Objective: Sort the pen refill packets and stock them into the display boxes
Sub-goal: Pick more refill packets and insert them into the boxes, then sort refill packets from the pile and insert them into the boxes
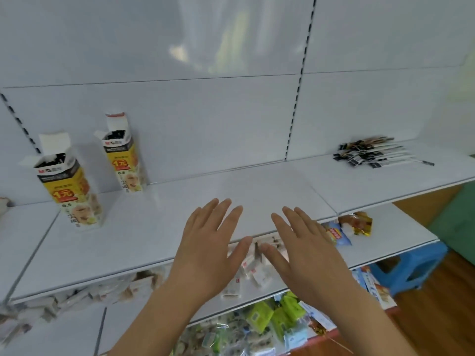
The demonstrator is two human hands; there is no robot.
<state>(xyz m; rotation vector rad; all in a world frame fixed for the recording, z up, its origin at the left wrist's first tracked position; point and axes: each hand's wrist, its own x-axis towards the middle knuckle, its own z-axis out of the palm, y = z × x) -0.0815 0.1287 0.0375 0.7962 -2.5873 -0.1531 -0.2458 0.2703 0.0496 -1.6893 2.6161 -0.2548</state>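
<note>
both hands are hovering palm-down over the front of the white upper shelf, side by side and a little apart. the left hand is showing straight, spread fingers and gripping nothing; the right hand is doing the same, thumb pointing in toward the left one.

the pen refill packets are lying in a loose fanned pile at the far right of that shelf, well apart from the hands, their black header cards pointing left and the thin white bodies running right. any print on them is too small to read.

two display boxes are standing upright at the left, top flaps torn open and dark packet tops showing inside. the nearer display box is carrying a red "m&g" logo on a white band, a yellow panel with "1元" in red, and "0.5" lower down beside a printed face. the farther display box, standing against the white back panel, is bearing the same "m&g", "1元" and "0.5" markings. smaller lines on both are blurring out.

below the front edge, a lower shelf is holding small white boxes with red marks, a blue snack bag and an orange-gold wrapper. further down, green packets are lying among mixed wrapped goods. a blue plastic stool is standing on the wooden floor at the right.
</note>
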